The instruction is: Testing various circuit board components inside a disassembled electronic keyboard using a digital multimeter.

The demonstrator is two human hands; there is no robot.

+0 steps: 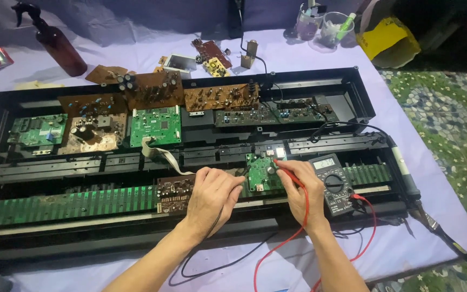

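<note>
We hold our right hand (302, 190) closed around a red probe (289, 173), pinching it like a pen, with its tip touching a small green circuit board (259, 173) that lies just ahead of our fingers. A red wire (298, 227) runs back from the probe under our wrist and curls toward us. Just to the right of this hand, touching its outer edge, sits a grey meter (332, 183) with a dial and a lit display. Our left hand (212, 193) is curled shut over a black probe whose body we cannot see; only its black wire (214, 254) shows, trailing from beneath the palm toward us. The fingertips of this hand rest at the left edge of the same small green board, and a small brown circuit board (174, 193) lies just to its left. Both hands work inside a long black open case (363, 97) that stretches well beyond them on either side. Farther ahead of our hands lie more green and brown boards in a row, and a brown spray bottle (55, 40) stands far off to the front left on the pale purple cloth (320, 59). A soldering iron (406, 178) rests well to the right of our right hand.
</note>
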